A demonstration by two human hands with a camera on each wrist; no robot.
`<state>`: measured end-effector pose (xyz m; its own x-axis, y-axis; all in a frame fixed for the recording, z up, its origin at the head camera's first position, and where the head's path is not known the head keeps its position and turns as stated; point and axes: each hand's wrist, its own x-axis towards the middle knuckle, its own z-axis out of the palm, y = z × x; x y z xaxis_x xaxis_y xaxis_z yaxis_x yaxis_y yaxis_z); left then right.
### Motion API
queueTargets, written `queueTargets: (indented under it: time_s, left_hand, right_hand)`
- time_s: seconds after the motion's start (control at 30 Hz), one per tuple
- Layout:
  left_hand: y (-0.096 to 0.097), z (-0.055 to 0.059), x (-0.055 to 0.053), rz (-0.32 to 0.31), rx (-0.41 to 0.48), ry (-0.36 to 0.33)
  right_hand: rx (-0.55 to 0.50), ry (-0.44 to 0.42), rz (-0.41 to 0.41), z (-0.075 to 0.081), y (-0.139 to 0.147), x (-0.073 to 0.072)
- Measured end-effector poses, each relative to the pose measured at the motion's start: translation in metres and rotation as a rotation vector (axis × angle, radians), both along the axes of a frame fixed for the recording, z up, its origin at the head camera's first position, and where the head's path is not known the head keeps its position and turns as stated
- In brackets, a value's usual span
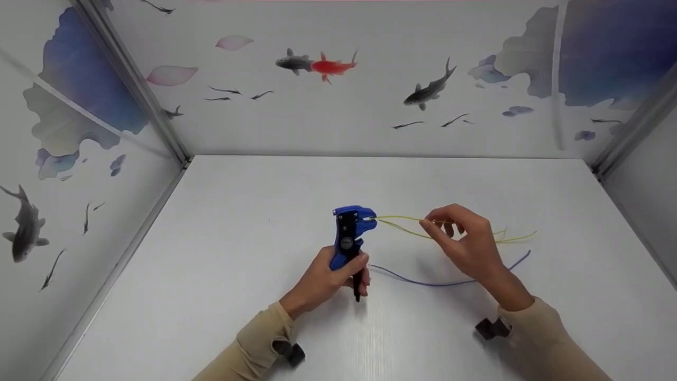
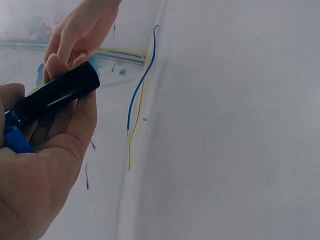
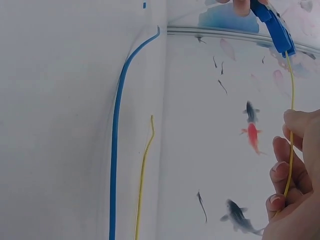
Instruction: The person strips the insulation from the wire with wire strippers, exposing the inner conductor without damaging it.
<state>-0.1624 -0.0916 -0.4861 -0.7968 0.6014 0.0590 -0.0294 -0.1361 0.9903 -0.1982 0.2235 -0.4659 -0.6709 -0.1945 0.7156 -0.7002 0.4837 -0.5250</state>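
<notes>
My left hand (image 1: 323, 278) grips a blue and black wire stripper (image 1: 346, 227) by its handles, upright above the white table. The end of a thin yellow wire (image 3: 292, 85) sits at the tool's jaws. Further along that wire, my right hand (image 1: 470, 243) pinches it between thumb and fingers. A second yellow wire (image 3: 143, 175) lies on the table behind the right hand. Nearer to me a curved blue wire (image 1: 433, 285) lies below both hands; one of its ends looks bare in the left wrist view. The tool's jaws are hidden in the left wrist view.
The white table (image 1: 238, 222) is bounded by printed panels (image 1: 349, 116) at the back and sides, with metal frame edges (image 1: 132, 79) at the corners. A tiny blue piece (image 3: 144, 5) lies on the table in the right wrist view.
</notes>
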Motion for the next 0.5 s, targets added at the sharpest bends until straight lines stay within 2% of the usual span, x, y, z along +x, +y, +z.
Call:
queueTargets:
  time_s: [0.2,0.5]
  left_hand:
    - [-0.0017,-0.0018,-0.0001,0.013,0.026,0.030]
    - [-0.0025,-0.0015,-0.0004,0.029,0.010,0.052]
  right_hand:
    - [-0.005,-0.023,-0.012,-0.0014,-0.0009,0.0016]
    - [-0.002,-0.051,-0.008,-0.0010,-0.0031,0.0031]
